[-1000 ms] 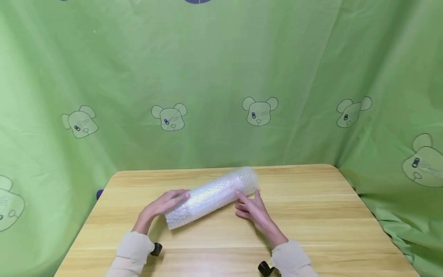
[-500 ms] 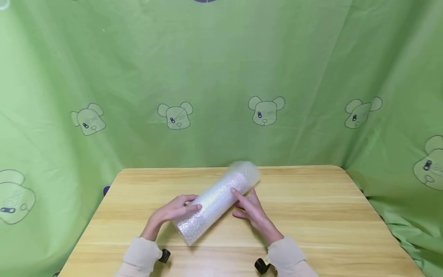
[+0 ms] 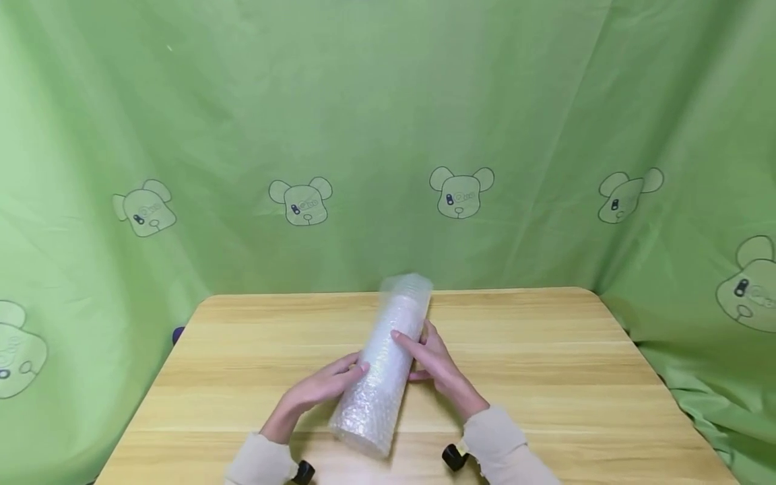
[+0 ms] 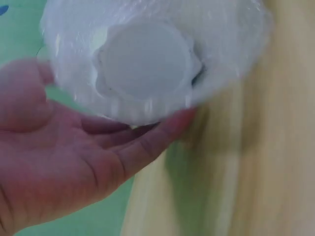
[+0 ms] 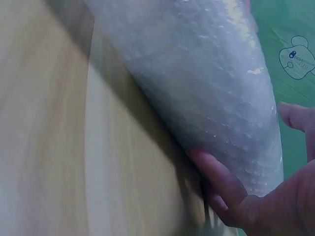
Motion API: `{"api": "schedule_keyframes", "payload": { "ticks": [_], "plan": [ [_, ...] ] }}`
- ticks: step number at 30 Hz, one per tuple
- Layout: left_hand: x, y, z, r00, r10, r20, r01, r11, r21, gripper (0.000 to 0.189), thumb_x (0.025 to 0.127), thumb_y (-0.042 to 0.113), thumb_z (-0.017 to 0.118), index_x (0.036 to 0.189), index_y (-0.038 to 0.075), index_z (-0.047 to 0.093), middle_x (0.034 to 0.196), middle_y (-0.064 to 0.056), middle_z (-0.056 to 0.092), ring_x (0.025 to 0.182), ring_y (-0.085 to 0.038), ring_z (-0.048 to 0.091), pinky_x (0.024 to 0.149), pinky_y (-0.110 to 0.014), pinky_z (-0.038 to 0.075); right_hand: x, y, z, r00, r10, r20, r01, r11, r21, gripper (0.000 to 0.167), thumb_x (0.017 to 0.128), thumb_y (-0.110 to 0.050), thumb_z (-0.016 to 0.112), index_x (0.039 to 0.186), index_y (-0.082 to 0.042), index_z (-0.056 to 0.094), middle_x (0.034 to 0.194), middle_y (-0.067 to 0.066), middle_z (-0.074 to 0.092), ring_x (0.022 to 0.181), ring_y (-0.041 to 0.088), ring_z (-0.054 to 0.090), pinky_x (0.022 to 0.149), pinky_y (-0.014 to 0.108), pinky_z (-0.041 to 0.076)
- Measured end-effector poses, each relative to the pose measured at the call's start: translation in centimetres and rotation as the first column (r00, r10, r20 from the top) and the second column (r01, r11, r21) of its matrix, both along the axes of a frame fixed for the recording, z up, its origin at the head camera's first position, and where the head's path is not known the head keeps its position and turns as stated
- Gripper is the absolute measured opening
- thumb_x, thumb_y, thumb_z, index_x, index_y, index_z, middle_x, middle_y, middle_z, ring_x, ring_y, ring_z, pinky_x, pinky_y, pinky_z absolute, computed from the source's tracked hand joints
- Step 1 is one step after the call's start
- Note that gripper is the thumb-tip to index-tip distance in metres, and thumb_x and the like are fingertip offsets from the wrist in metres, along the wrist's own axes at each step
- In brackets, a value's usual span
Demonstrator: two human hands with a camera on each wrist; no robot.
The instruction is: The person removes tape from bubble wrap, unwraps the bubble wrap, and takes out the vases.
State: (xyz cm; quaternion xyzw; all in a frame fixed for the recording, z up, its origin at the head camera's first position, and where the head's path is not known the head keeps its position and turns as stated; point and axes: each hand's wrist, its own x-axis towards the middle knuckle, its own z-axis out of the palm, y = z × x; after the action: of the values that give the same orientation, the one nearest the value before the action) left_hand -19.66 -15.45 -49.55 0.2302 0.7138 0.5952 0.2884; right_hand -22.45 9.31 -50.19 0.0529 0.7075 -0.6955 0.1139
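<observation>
A long cylinder of clear bubble wrap [image 3: 382, 367] slants across the middle of the table, its near end toward me. Something white is rolled up inside; in the left wrist view its round, scalloped end [image 4: 147, 61] shows within the wrap. My left hand [image 3: 321, 387] holds the bundle's left side, thumb on top and fingers beneath. On the other side my right hand [image 3: 441, 367] grips it farther up, with the thumb over the wrap [image 5: 206, 88] and the fingers underneath. Beyond the white core, the far end of the wrap is see-through.
The bundle is over a light wood-grain table [image 3: 533, 350] with rounded far corners. Green cloth [image 3: 376, 121] printed with bear heads hangs behind and at both sides. A small black device [image 3: 455, 457] sits at the right wrist, another [image 3: 304, 473] at the left.
The bundle has turned from lying slantwise to pointing nearly straight away from me, its near end swinging right and toward me. Both hands have moved with it, the left one rightward.
</observation>
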Motion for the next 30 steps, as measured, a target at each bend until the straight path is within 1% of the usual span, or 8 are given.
{"api": "schedule_keyframes", "payload": {
  "ticks": [2, 5, 10, 15, 19, 22, 26, 30],
  "plan": [
    [0.2, 0.7, -0.3, 1.000, 0.004, 0.019, -0.004, 0.999, 0.036, 0.063, 0.111, 0.031, 0.041, 0.160, -0.003, 0.021, 0.131, -0.020, 0.060, 0.115, -0.030, 0.064, 0.099, -0.044, 0.055, -0.1, 0.4, 0.2, 1.000, 0.016, -0.008, -0.016, 0.999, 0.030, 0.101, 0.091, -0.041, 0.077, 0.164, -0.009, 0.014, 0.142, 0.025, 0.052, 0.097, 0.029, 0.069, 0.067, 0.047, 0.064],
    [0.3, 1.9, -0.7, 0.998, 0.047, 0.041, -0.049, 0.996, 0.073, 0.065, 0.110, 0.032, 0.046, 0.160, -0.002, 0.022, 0.136, -0.020, 0.057, 0.119, -0.031, 0.061, 0.101, -0.046, 0.054, -0.2, 1.1, 0.5, 0.999, 0.048, -0.017, -0.047, 0.998, 0.049, 0.098, 0.094, -0.038, 0.075, 0.164, -0.008, 0.013, 0.143, 0.029, 0.049, 0.099, 0.032, 0.069, 0.070, 0.048, 0.064],
    [0.5, 3.8, -0.9, 0.990, 0.122, 0.066, -0.127, 0.988, 0.086, 0.076, 0.106, 0.036, 0.055, 0.161, 0.000, 0.018, 0.141, -0.024, 0.047, 0.120, -0.034, 0.058, 0.097, -0.051, 0.055, -0.2, 2.2, 0.9, 0.994, 0.109, -0.015, -0.108, 0.992, 0.071, 0.092, 0.096, -0.037, 0.072, 0.164, -0.011, 0.015, 0.150, 0.030, 0.041, 0.108, 0.037, 0.065, 0.074, 0.049, 0.063],
    [0.8, 5.5, -1.2, 0.977, 0.199, 0.074, -0.206, 0.974, 0.099, 0.088, 0.101, 0.039, 0.063, 0.162, 0.003, 0.012, 0.146, -0.024, 0.045, 0.123, -0.034, 0.058, 0.101, -0.052, 0.052, 0.1, 3.4, 1.0, 0.986, 0.167, 0.014, -0.168, 0.982, 0.086, 0.089, 0.099, -0.040, 0.068, 0.164, -0.011, 0.014, 0.155, 0.030, 0.037, 0.118, 0.041, 0.061, 0.075, 0.049, 0.063],
    [0.9, 6.6, -1.3, 0.968, 0.245, 0.058, -0.250, 0.958, 0.137, 0.084, 0.100, 0.036, 0.066, 0.162, 0.007, 0.017, 0.143, -0.021, 0.047, 0.120, -0.033, 0.060, 0.099, -0.051, 0.054, 0.3, 4.1, 1.1, 0.977, 0.208, 0.044, -0.211, 0.975, 0.064, 0.092, 0.098, -0.041, 0.069, 0.165, -0.012, 0.013, 0.148, 0.029, 0.043, 0.116, 0.039, 0.063, 0.077, 0.050, 0.063],
    [1.1, 7.5, -1.1, 0.955, 0.293, 0.051, -0.298, 0.945, 0.134, 0.088, 0.097, 0.036, 0.069, 0.161, 0.006, 0.016, 0.143, -0.022, 0.046, 0.117, -0.032, 0.060, 0.097, -0.050, 0.055, 0.3, 4.6, 1.1, 0.972, 0.232, 0.048, -0.234, 0.972, 0.033, 0.091, 0.097, -0.039, 0.070, 0.164, -0.013, 0.014, 0.144, 0.027, 0.046, 0.114, 0.036, 0.063, 0.079, 0.051, 0.062],
    [1.3, 8.6, -0.9, 0.932, 0.362, 0.026, -0.363, 0.926, 0.102, 0.097, 0.094, 0.038, 0.073, 0.160, 0.002, 0.012, 0.149, -0.026, 0.033, 0.118, -0.033, 0.057, 0.095, -0.051, 0.056, 0.1, 5.3, 0.7, 0.965, 0.258, 0.044, -0.258, 0.966, -0.010, 0.084, 0.098, -0.035, 0.068, 0.161, -0.013, 0.017, 0.145, 0.027, 0.047, 0.116, 0.036, 0.062, 0.084, 0.052, 0.061],
    [1.2, 9.1, -1.3, 0.923, 0.386, 0.009, -0.385, 0.920, 0.068, 0.094, 0.096, 0.042, 0.070, 0.162, 0.007, 0.014, 0.151, -0.024, 0.022, 0.124, -0.036, 0.050, 0.100, -0.054, 0.052, 0.0, 5.9, 0.0, 0.960, 0.276, 0.052, -0.273, 0.961, -0.051, 0.077, 0.099, -0.031, 0.066, 0.158, -0.010, 0.020, 0.143, 0.029, 0.049, 0.117, 0.037, 0.062, 0.086, 0.053, 0.060]
  ]
}}
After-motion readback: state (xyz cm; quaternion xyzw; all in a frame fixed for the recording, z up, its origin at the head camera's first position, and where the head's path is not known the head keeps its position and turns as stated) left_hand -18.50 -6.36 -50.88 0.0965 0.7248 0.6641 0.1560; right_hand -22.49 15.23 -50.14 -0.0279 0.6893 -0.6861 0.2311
